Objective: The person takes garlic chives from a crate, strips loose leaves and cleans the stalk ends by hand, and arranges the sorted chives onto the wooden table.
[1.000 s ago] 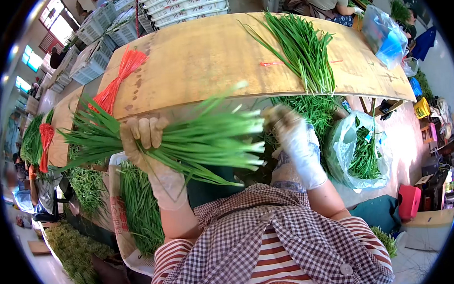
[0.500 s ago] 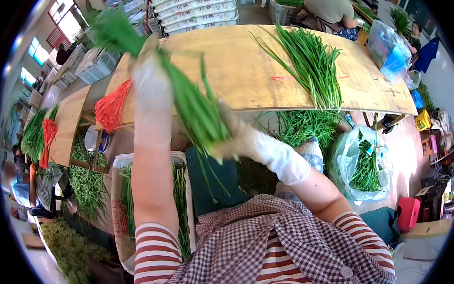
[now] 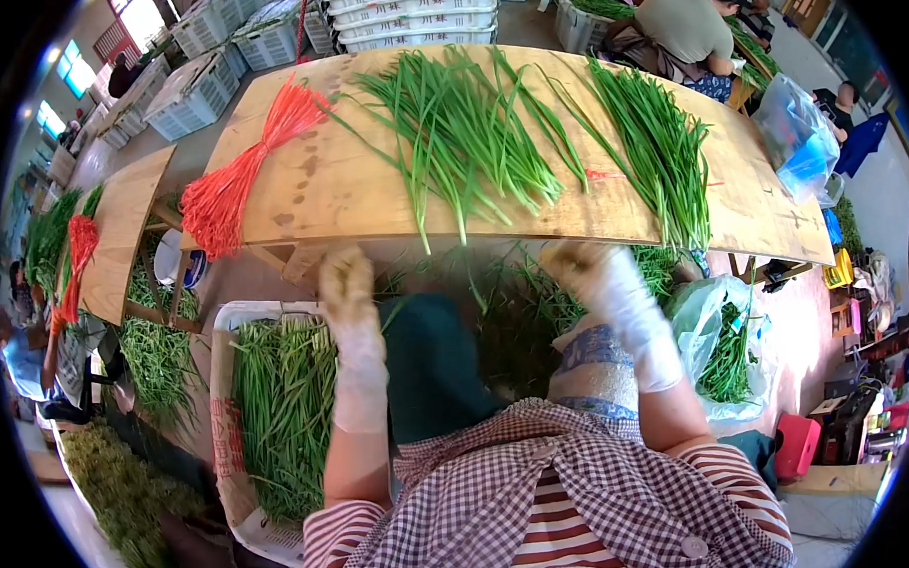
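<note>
A loose spread of Chinese chives [image 3: 469, 133] lies on the wooden table, its pale stem ends toward me. Just in front of the table's near edge is my left hand [image 3: 346, 283], gloved, fingers curled in, with nothing visible in it. My right hand [image 3: 586, 269], also gloved, is near the same edge below the spread; motion smears its fingers. Neither hand touches the chives on the tabletop. A second, neater bunch of chives [image 3: 660, 147] rests to the right, with a red tie [image 3: 603, 175] beside it. At the table's left lies a bundle of red ties [image 3: 260, 171].
A white crate [image 3: 221, 392] filled with chives [image 3: 284, 410] stands at my left. To the right is a plastic bag [image 3: 691, 326] of greens. Another plastic bag [image 3: 798, 142] sits at the table's right end. Stacked white crates [image 3: 415, 20] and a seated person [image 3: 681, 26] are beyond.
The chives that both hands held up at the left now lie spread on the table. Both hands have drawn back below its edge. The red tie bundle now shows fully.
</note>
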Tool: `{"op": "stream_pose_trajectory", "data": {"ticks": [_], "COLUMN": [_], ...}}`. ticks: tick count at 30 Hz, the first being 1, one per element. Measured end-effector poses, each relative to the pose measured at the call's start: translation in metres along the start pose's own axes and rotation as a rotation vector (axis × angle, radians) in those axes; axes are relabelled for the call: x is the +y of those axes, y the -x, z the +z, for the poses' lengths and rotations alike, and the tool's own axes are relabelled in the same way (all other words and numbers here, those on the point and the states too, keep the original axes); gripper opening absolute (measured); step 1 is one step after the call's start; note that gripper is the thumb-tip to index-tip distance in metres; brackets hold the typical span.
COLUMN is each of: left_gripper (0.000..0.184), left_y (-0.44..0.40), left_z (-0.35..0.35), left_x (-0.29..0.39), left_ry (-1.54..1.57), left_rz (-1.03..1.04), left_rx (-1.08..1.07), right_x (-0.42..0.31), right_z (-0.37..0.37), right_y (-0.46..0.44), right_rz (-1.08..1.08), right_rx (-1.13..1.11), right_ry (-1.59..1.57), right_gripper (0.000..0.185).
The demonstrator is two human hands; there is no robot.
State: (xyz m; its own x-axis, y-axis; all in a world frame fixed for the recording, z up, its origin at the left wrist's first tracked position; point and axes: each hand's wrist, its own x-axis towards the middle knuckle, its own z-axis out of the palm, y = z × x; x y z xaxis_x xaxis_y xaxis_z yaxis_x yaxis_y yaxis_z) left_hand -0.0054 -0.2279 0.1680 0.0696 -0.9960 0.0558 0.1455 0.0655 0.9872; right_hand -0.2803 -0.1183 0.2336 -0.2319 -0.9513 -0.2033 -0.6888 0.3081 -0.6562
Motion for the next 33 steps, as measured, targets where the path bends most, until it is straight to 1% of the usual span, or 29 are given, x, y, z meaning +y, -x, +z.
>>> {"op": "stream_pose_trajectory", "data": {"ticks": [1,2,3,4,6,7,8,10,11,13,14,15,16,18,19,21,23,24,25,27,28,29,32,33], "left_gripper": [0.035,0.045,0.054,0.041,0.026,0.017,0.016,0.02,0.031,0.035,0.037,0.037,0.035,0.034,0.033,0.031,0.03,0.029,0.029,0.03,0.031,0.032,0.032,0.032], "left_y": [0.02,0.027,0.033,0.043,0.043,0.04,0.036,0.024,0.015,0.003,-0.002,-0.005,-0.007,-0.008,-0.006,-0.001,0.008,0.014,0.019,0.027,0.029,0.03,0.006,0.005], "left_z": [0.01,0.013,0.014,0.027,0.027,0.03,0.028,0.03,0.028,0.026,0.027,0.032,0.037,0.047,0.049,0.052,0.052,0.052,0.052,0.057,0.058,0.056,0.039,0.038], "left_x": [0.008,-0.019,-0.043,-0.044,-0.06,-0.074,-0.057,-0.025,-0.023,-0.021,-0.02,-0.018,-0.016,-0.012,-0.011,-0.01,-0.009,-0.008,-0.008,-0.012,-0.014,-0.014,-0.034,-0.041], "left_ry": [-0.125,-0.111,-0.172,-0.108,-0.027,0.01,-0.02,0.132,0.08,0.079,0.077,0.096,0.071,0.018,0.037,0.069,0.08,0.086,0.072,-0.019,-0.066,-0.142,-0.658,-0.658], "left_rz": [-0.138,-0.158,-0.177,-0.236,-0.239,-0.101,-0.075,-0.202,-0.183,-0.286,-0.336,-0.386,-0.401,-0.432,-0.433,-0.434,-0.434,-0.435,-0.41,-0.335,-0.296,-0.213,-0.033,-0.031], "left_rx": [-0.021,-0.074,-0.18,-0.207,-0.42,-0.315,-0.248,-0.098,-0.134,-0.229,-0.28,-0.296,-0.319,-0.367,-0.365,-0.361,-0.399,-0.417,-0.429,-0.43,-0.43,-0.479,-0.443,-0.442], "right_x": [0.003,0.003,0.014,0.011,-0.001,-0.01,-0.016,-0.016,0.003,0.026,0.065,0.081,0.103,0.096,0.092,0.055,0.037,0.005,-0.022,-0.036,-0.046,-0.049,-0.047,-0.047], "right_z": [0.03,0.063,0.097,0.109,0.119,0.116,0.104,0.073,0.078,0.071,0.083,0.082,0.086,0.084,0.08,0.064,0.064,0.059,0.054,0.073,0.077,0.079,0.088,0.087], "right_y": [0.0,-0.006,-0.026,-0.036,-0.048,-0.046,-0.037,-0.012,-0.008,0.012,0.016,0.024,0.027,0.033,0.033,0.024,0.005,0.0,-0.005,-0.028,-0.036,-0.043,-0.054,-0.054], "right_rz": [-0.056,-0.111,-0.12,-0.124,-0.112,-0.099,-0.116,-0.145,-0.168,-0.04,0.043,0.051,-0.187,0.067,0.039,-0.017,-0.355,-0.242,-0.001,-0.111,-0.041,-0.036,-0.011,-0.012], "right_rx": [0.06,0.119,0.095,0.05,-0.066,-0.139,-0.178,-0.257,-0.216,-0.33,-0.426,-0.473,-0.471,-0.246,-0.16,0.01,0.233,0.207,0.142,0.228,0.22,0.217,0.213,0.213], "right_ry": [0.0,0.0,-0.136,-0.3,-0.656,-0.848,-0.793,-0.681,-0.597,-0.544,-0.525,-0.129,0.461,0.541,0.474,0.332,0.399,0.052,-0.231,-0.367,-0.378,-0.312,-0.133,-0.133], "right_gripper": [0.048,0.051,0.049,0.047,0.041,0.038,0.035,0.029,0.027,0.028,0.029,0.031,0.033,0.034,0.034,0.035,0.033,0.028,0.027,0.036,0.038,0.038,0.04,0.04]}}
